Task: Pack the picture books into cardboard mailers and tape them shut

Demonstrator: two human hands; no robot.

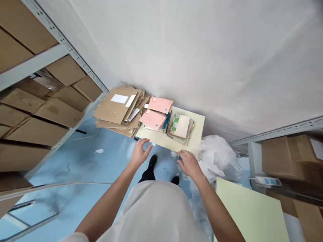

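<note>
My left hand (140,151) is open at the front edge of the small pale-yellow table (199,126), fingers apart and holding nothing. Close to the table's front right, my right hand (189,161) is open too, with its fingers spread. Beyond my left hand lie two stacks topped with pink booklets (153,119), their backs showing barcodes. To the right of them rests a smaller stack of booklets (180,125) with a green-and-cream cover on top. At the table's left end, flattened cardboard (118,106) with white labels is piled up.
Shelves with cardboard boxes (47,111) stand on the left, and more boxes (285,158) on the right. A white plastic bag (217,158) bulges beside the table. Another pale-yellow tabletop (249,211) is at lower right, near a power strip (268,181). A cable (75,183) crosses the left side.
</note>
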